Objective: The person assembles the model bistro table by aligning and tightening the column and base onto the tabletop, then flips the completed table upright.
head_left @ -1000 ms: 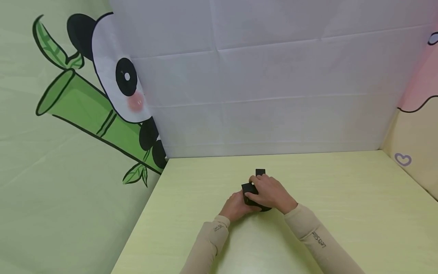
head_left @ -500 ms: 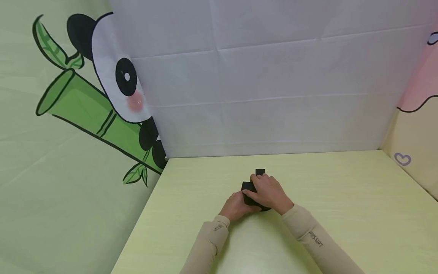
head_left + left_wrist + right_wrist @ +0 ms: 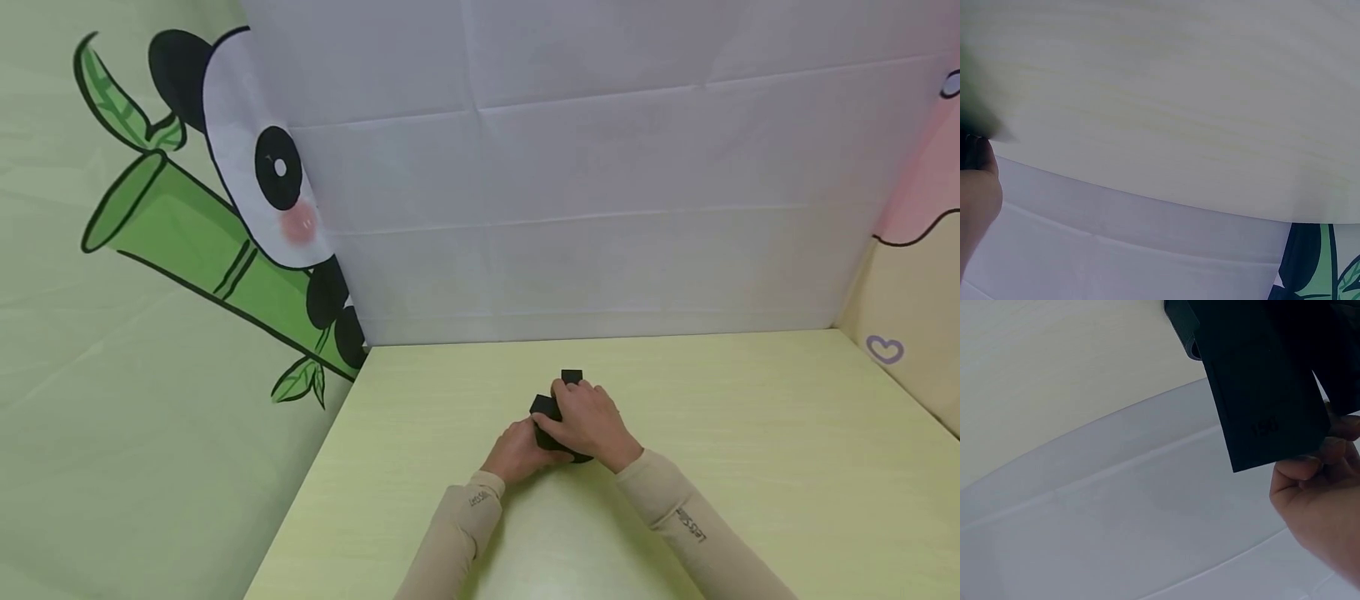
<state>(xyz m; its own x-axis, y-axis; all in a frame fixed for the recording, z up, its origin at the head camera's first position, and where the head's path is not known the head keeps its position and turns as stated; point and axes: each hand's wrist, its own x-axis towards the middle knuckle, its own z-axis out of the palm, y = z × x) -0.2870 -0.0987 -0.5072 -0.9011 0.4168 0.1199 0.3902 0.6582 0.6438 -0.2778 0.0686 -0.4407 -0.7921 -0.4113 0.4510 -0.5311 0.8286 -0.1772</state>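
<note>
Both hands are on a black object (image 3: 549,437) over the middle of the table. The left hand (image 3: 519,453) grips its lower left side, thumb along the near edge. From the right, the right hand (image 3: 594,423) holds its upper part, thumb across the front and fingers over the top, hiding much of it. A black block-like end (image 3: 572,376) sticks up behind the right fingers. In the right wrist view, fingertips of the right hand (image 3: 1329,500) pinch the edge of a flat dark panel (image 3: 1260,394) marked 150. The left wrist view shows only part of the left hand (image 3: 977,200).
A pale yellow table (image 3: 750,433) lies under the hands. White cloth (image 3: 600,167) hangs behind it, a green cloth (image 3: 112,417) with a panda and bamboo print on the left, and a pink and cream panel (image 3: 911,283) on the right.
The right thumb and fingers have shifted slightly on the black object, and its upper left part has tilted a little. The left hand has stayed in place.
</note>
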